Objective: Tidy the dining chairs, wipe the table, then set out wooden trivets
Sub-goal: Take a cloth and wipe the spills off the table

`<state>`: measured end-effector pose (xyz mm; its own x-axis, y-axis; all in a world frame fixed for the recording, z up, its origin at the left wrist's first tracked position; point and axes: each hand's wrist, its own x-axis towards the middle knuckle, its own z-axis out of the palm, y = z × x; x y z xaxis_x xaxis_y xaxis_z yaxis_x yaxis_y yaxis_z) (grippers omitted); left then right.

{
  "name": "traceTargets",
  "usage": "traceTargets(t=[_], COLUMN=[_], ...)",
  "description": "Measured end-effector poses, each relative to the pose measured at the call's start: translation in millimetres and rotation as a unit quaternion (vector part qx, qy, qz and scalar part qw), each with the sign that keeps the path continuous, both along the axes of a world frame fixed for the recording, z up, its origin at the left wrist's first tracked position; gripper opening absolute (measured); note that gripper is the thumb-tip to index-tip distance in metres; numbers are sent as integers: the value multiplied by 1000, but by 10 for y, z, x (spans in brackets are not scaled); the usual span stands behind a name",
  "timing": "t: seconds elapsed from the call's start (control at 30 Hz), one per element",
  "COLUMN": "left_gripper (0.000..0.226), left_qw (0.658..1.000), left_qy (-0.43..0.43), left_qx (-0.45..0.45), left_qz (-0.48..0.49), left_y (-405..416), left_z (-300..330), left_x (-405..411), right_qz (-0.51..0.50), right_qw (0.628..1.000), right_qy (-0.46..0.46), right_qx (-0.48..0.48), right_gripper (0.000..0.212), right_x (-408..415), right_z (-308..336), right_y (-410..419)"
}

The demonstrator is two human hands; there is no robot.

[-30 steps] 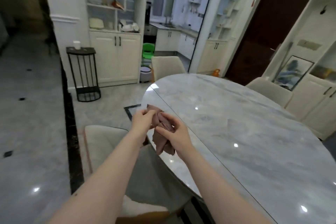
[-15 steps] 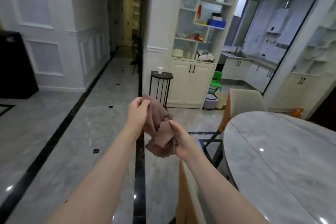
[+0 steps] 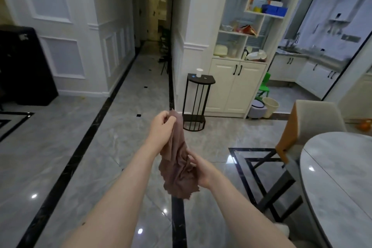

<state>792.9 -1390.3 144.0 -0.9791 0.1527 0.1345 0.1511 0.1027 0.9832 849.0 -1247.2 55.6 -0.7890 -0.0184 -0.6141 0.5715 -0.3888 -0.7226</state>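
Both hands hold a brown cloth (image 3: 177, 165) in the air above the grey floor: the left hand (image 3: 162, 129) pinches its top corner, fingers closed, while the right hand (image 3: 203, 169) grips the bunched lower part; the marble table (image 3: 338, 177) and a chair (image 3: 314, 121) stand off to the right

Glossy grey marble floor (image 3: 60, 147) with black inlay lines fills the lower frame, catching small ceiling-light reflections, and runs toward a dim hallway (image 3: 155, 16) at upper centre between white panelled walls (image 3: 66, 26). Right of centre, a black wire side stand (image 3: 198, 98) carrying a white cup (image 3: 199, 72) sits beside a cream cabinet (image 3: 231, 86) under open shelves (image 3: 251, 16). A bluish-lit kitchen (image 3: 322, 46) occupies the upper right, and a dark cabinet (image 3: 24, 66) stands at the left edge.
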Motion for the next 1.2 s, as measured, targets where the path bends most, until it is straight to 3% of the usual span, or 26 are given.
traceTargets(t=[0.13,0.23,0.3,0.4,0.63,0.73,0.8,0.87,1.0,1.2], left_gripper=[17,19,22,29,31,31,28,27,24,27], left_qw=[1000,999,999,999,999,998,997,997,994,987], left_qy=[-18,-32,-35,-32,-47,-61,-72,-81,-81,-80], left_qx=[-21,-21,-22,-16,-15,-10,-8,-17,-46,-62], left_qz=[-15,-25,-17,13,4,10,5,-6,-66,-128], left_y=[259,480,624,801,1559,1941,2225,2547,3240,4317], left_z=[-137,-155,-118,-77,-248,-386,-466,-532,-598,-769], left_x=[-873,-1403,-1787,-2285,-3368,-3925,-4355,-4726,-5240,-5836], right_qz=[41,37,32,27,-26,-52,-98,-128,-168,-199], right_qw=[999,999,998,995,986,983,978,971,956,889], right_qy=[-8,-10,-8,3,2,0,-8,-27,-39,-67], right_qx=[23,36,57,93,165,179,185,201,237,407], right_gripper=[45,37,48,39,31,18,25,34,22,25], right_x=[-758,-1239,-1573,-1941,-2835,-3213,-3456,-3653,-3927,-4288], right_z=[-161,-200,-218,-172,-243,-333,-409,-412,-414,-476], right_y=[308,544,744,1038,1952,2419,2745,3055,3647,4574])
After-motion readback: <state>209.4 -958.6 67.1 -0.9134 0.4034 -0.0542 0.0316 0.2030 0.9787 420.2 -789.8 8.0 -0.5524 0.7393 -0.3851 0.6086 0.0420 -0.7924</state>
